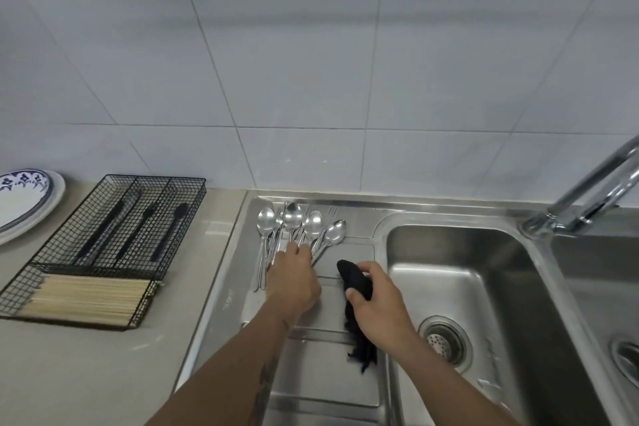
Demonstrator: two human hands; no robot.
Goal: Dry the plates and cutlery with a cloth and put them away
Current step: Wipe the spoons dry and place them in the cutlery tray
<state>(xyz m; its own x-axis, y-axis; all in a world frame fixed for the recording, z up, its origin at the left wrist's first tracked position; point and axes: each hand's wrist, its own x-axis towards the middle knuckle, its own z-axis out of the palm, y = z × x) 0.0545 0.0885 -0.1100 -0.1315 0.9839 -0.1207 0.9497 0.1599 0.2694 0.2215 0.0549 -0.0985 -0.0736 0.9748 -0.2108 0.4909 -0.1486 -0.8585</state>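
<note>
Several steel spoons (292,218) and forks lie fanned out on the steel draining board (325,367), bowls pointing to the wall. My left hand (294,278) rests on their handles with the fingers curled down over them; whether it grips one I cannot tell. My right hand (375,301) is closed around a black cloth (356,282) that hangs down onto the draining board. A black wire cutlery tray (69,254) stands on the counter to the left. White plates with a blue pattern (24,201) are stacked at the far left edge.
The wire tray holds black utensils (169,230) in its rear slots and pale chopsticks (90,299) in the front slot. A sink basin (449,294) with a drain lies right of my hands; a chrome tap (594,187) rises at the far right. A tiled wall stands behind.
</note>
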